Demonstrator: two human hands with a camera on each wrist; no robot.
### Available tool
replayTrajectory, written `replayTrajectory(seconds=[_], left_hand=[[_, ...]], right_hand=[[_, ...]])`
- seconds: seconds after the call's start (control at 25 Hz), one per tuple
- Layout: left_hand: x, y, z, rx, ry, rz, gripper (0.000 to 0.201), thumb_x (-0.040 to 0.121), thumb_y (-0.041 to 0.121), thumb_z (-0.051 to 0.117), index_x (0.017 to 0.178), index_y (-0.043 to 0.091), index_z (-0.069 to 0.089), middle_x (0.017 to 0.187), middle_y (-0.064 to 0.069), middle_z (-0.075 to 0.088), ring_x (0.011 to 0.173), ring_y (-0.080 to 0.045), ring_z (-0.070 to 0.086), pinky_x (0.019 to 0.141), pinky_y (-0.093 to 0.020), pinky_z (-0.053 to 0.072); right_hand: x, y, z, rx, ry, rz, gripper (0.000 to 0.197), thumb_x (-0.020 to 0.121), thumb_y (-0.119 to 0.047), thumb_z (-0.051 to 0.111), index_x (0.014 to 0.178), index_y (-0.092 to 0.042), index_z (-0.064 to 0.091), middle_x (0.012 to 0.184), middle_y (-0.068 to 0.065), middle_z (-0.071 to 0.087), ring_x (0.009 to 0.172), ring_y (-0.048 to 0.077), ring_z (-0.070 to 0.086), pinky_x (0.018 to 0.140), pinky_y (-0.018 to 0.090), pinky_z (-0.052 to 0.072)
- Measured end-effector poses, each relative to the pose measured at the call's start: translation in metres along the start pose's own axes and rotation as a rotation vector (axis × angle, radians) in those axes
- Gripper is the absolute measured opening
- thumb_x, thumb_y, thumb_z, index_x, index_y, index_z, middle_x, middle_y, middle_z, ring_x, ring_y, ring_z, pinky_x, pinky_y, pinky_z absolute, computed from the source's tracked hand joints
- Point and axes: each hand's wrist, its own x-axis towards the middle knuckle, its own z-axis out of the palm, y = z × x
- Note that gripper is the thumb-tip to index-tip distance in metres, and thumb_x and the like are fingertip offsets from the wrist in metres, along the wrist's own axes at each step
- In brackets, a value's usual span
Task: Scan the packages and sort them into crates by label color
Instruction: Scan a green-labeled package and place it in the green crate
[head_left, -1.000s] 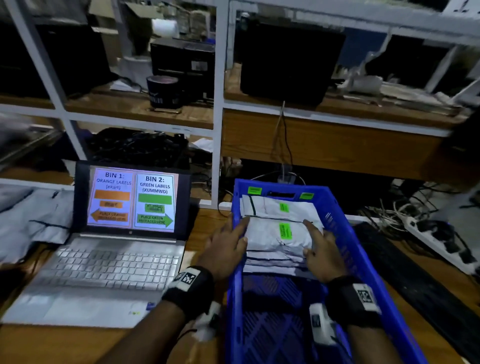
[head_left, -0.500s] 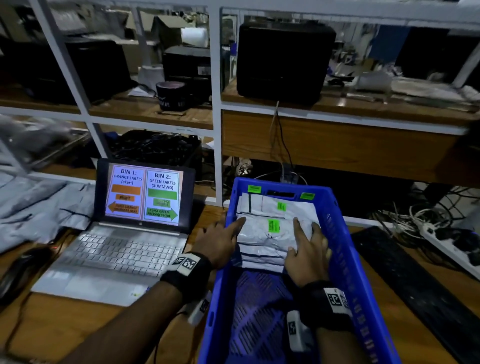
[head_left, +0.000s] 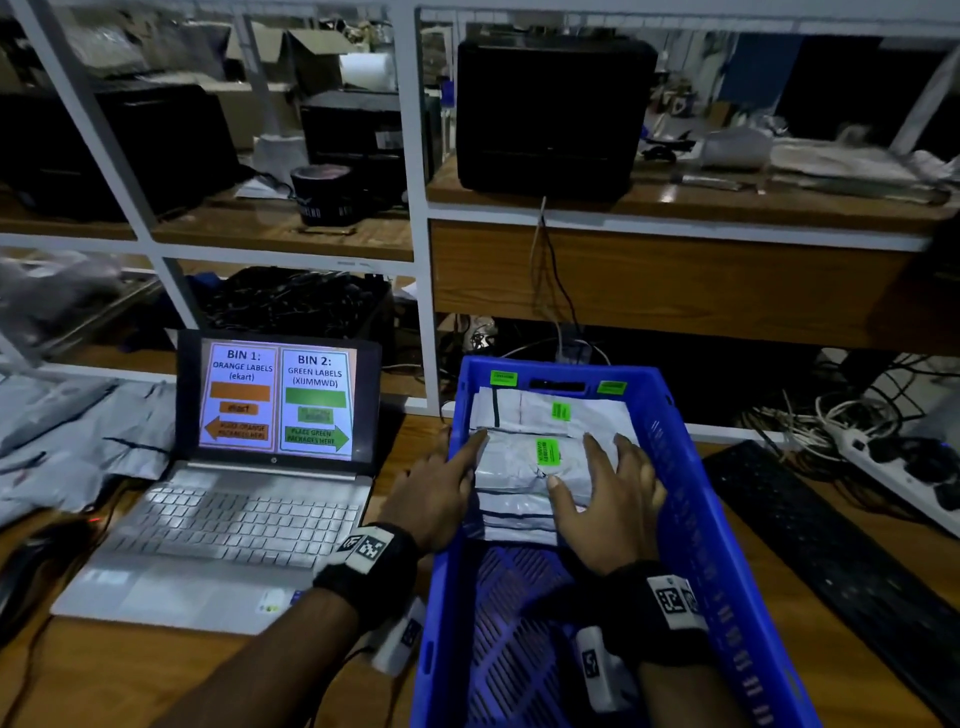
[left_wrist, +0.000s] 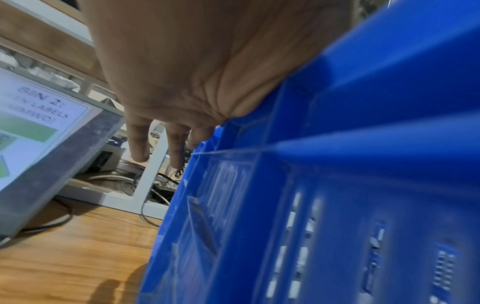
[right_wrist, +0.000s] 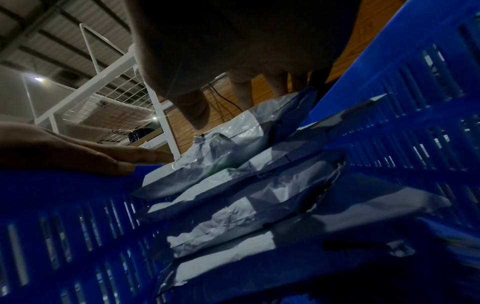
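Both hands, left hand and right hand, lie with fingers straight on the top package toward the blue crate's far end; uneven pressure could slide the slippery stack askew.

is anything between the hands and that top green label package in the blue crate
Nothing visible. The right hand rests flat on the top package, and the left hand reaches over the blue crate rim to its edge.

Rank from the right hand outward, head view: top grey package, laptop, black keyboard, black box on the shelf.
From the right hand:
1. Top grey package, under its fingers in the blue crate.
2. Black keyboard, right.
3. Laptop, left.
4. Black box, up on the shelf.
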Motion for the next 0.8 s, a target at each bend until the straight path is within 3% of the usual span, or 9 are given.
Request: replayTrajectory(seconds=[0.16, 0.36, 0.6, 0.8], left_hand=[[0.003, -0.008, 0.006, -0.088, 0.004, 0.054, 0.057, 0.113, 0.040, 0.028, 0.162, 0.055, 0.004, 0.156, -0.016, 0.043, 0.129, -0.037, 0.052, 0.105, -0.052, 0.043], [0.010, -0.020, 0.015, -0.216, -0.007, 0.124, 0.057, 0.110, 0.045, 0.024, 0.160, 0.057, 0.000, 0.171, -0.003, 0.021, 0.139, -0.035, 0.047, 0.109, -0.058, 0.043], [0.017, -0.024, 0.024, -0.209, 0.000, 0.147, 0.056, 0.111, 0.047, 0.022, 0.161, 0.055, -0.002, 0.174, -0.010, 0.015, 0.145, -0.039, 0.040, 0.108, -0.060, 0.044], [0.010, -0.021, 0.016, -0.213, 0.000, 0.145, 0.063, 0.105, 0.059, 0.021, 0.163, 0.048, 0.000, 0.165, -0.018, 0.037, 0.144, -0.042, 0.042, 0.107, -0.059, 0.044]], right_hand=[[0.003, 0.000, -0.005, -0.036, 0.031, 0.006, 0.082, 0.086, -0.075, 0.043, 0.154, -0.028, 0.044, 0.161, 0.011, 0.032, 0.148, 0.033, 0.025, 0.116, 0.054, 0.025], [0.002, -0.005, -0.026, -0.011, 0.083, 0.022, 0.083, 0.086, -0.081, 0.042, 0.153, -0.033, 0.043, 0.162, 0.004, 0.030, 0.149, 0.030, 0.024, 0.117, 0.054, 0.023], [-0.012, -0.059, -0.081, -0.038, 0.069, -0.019, 0.078, 0.088, -0.080, 0.042, 0.150, -0.033, 0.047, 0.158, -0.003, 0.036, 0.148, 0.022, 0.026, 0.118, 0.048, 0.022], [-0.059, -0.121, -0.111, -0.053, 0.095, -0.022, 0.082, 0.087, -0.083, 0.035, 0.151, -0.034, 0.044, 0.156, -0.005, 0.036, 0.147, 0.020, 0.026, 0.118, 0.047, 0.023]])
